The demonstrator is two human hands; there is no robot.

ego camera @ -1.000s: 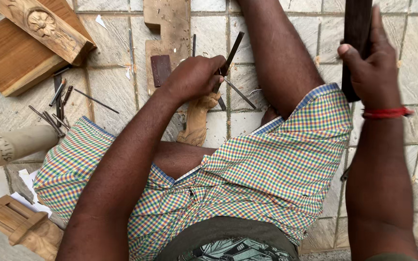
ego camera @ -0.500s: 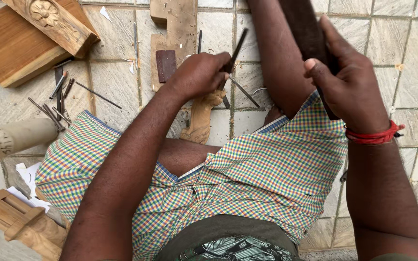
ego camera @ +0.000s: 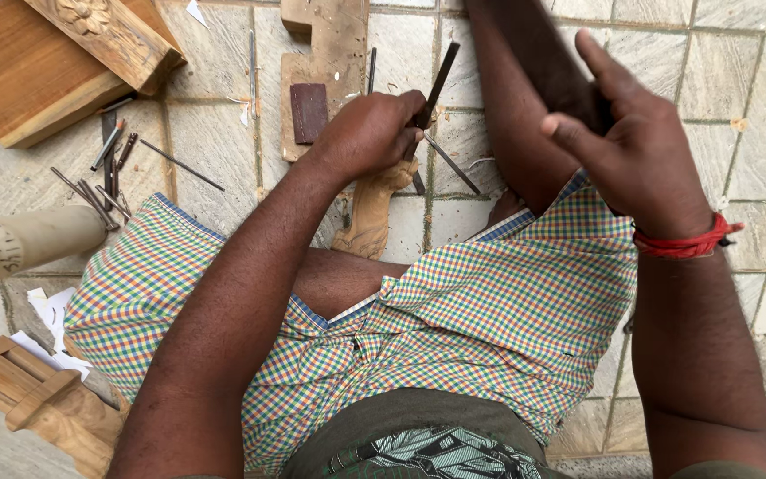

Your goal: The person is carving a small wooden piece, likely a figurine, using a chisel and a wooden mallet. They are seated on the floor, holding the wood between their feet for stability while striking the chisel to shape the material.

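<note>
While we sit over the carving (ego camera: 372, 208) | left hand (ego camera: 370, 133) fisted round chisel (ego camera: 433, 89) | right hand (ego camera: 640, 146) raised at right, clasping dark mallet (ego camera: 551, 66), forefinger extended.

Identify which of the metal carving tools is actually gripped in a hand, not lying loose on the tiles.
The dark chisel in the left hand, angled up from the fist over the small carved piece. The other tools lie untouched on the floor at left.

Bare forearms, a red thread band (ego camera: 686, 243) at the right wrist, multicoloured checked cloth (ego camera: 454, 328) across the lap.
</note>
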